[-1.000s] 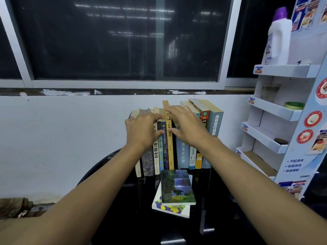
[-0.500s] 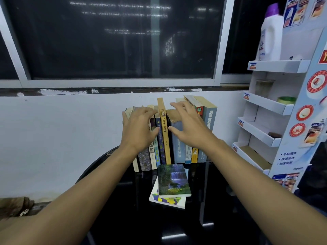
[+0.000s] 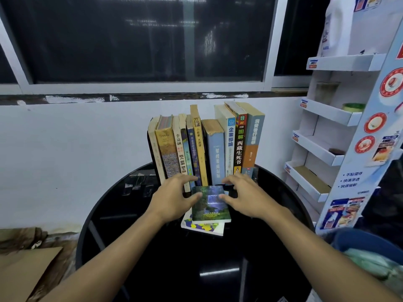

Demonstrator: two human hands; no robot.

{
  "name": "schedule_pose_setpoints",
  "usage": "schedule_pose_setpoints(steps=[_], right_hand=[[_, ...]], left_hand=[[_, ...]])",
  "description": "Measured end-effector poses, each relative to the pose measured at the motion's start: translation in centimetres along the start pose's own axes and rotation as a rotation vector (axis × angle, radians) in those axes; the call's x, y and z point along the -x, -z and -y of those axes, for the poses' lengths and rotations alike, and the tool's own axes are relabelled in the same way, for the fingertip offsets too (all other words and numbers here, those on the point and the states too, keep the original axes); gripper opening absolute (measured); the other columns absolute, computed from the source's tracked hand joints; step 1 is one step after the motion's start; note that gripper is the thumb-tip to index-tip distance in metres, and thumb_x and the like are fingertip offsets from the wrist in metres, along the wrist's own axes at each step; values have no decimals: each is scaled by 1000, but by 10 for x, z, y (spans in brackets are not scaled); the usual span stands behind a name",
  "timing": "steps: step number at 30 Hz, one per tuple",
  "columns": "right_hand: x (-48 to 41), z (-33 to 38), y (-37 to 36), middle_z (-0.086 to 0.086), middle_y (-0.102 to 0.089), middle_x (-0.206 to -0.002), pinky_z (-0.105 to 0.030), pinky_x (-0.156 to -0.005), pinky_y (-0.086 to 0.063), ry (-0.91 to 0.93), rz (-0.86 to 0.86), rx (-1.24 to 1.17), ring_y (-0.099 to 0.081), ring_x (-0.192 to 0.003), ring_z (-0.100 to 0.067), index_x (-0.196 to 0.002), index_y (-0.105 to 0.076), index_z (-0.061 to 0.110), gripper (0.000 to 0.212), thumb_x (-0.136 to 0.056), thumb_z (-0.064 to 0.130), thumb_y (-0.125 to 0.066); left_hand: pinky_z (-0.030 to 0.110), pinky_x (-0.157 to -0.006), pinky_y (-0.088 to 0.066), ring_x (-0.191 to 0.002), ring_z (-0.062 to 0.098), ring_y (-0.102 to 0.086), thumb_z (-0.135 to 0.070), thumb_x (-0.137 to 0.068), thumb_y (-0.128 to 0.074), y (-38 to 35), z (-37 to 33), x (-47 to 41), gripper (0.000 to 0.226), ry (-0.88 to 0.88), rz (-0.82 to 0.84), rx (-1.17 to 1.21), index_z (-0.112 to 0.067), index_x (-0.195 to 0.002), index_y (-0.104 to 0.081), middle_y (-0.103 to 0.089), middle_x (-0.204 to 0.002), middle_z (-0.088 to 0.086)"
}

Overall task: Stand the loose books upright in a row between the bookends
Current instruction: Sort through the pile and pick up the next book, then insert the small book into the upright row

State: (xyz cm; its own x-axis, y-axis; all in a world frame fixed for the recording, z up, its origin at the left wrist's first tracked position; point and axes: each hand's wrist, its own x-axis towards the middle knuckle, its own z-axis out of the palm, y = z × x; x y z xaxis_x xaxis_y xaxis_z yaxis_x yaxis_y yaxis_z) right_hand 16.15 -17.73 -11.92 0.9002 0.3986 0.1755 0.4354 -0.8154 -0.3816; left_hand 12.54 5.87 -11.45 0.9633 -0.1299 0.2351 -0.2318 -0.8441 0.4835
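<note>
Single head view, wide-angle, facing forward and down. Looks from near side across the round black desk [image 3: 122, 247] to the book row [image 3: 214, 153], far wall [image 3: 76, 149], window [image 3: 130, 40]. Close in; cardboard display rack [image 3: 327, 115] at right edge.

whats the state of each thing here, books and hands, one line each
row of books, upright, spines facing out, on the black table
waterfall book, lying flat on top of another book
bottom book, flat on the table, mostly covered
left hand, open, thumb touching the waterfall book's left edge
right hand, open, thumb touching its right edge
</note>
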Motion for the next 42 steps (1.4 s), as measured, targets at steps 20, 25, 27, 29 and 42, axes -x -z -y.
schedule_pose_setpoints(steps=[20, 25, 27, 29, 42], right_hand=[[-4, -15, -24, 13, -54, -122, -20, -92, -43, -129, -27, -320, -55, -110, -8, -134, -56, 38, 51, -88, 47, -74], [3, 1, -4, 5, -56, -126, -6, -76, -51, -54, -99, -476, -67, -79, 6, -138, -56, 25, 61, -83, 24, -83], [5, 7, 3, 0, -56, -124, -17, -82, -56, -51, -100, -503, -70, -77, -6, -141, -54, 24, 68, -81, 24, -85], [7, 13, 11, -3, -64, -112, -30, -89, -57, -77, -97, -525, -71, -78, -13, -140, -54, 25, 70, -78, 25, -87], [31, 49, 84, 9, -61, -84, -5, -64, -43, 45, -367, -253, -63, -72, -2, -131, -59, 29, 59, -79, 18, -85]], left_hand=[[42, -113, -44, -138, 13, -50, -91, -67, -55, -30, 10, 10, 103, 54, 101, 56, -27, -147, -52, -55, -149, -9], [39, -112, -45, -135, 11, -51, -75, -77, -65, -29, 6, 14, 87, -18, 15, 32, -30, -150, -49, -55, -148, -9], [37, -112, -44, -133, 10, -52, -74, -78, -66, -28, 3, 14, 85, -39, -11, 36, -30, -150, -48, -56, -146, -10], [36, -113, -43, -134, 9, -51, -71, -79, -67, -25, -1, 15, 84, -56, -18, 60, -31, -150, -48, -55, -147, -10], [41, -106, -30, -128, 9, -43, -34, -90, -73, 50, -40, -36, 38, -284, -544, -144, -36, -127, -65, -59, -130, -16]])
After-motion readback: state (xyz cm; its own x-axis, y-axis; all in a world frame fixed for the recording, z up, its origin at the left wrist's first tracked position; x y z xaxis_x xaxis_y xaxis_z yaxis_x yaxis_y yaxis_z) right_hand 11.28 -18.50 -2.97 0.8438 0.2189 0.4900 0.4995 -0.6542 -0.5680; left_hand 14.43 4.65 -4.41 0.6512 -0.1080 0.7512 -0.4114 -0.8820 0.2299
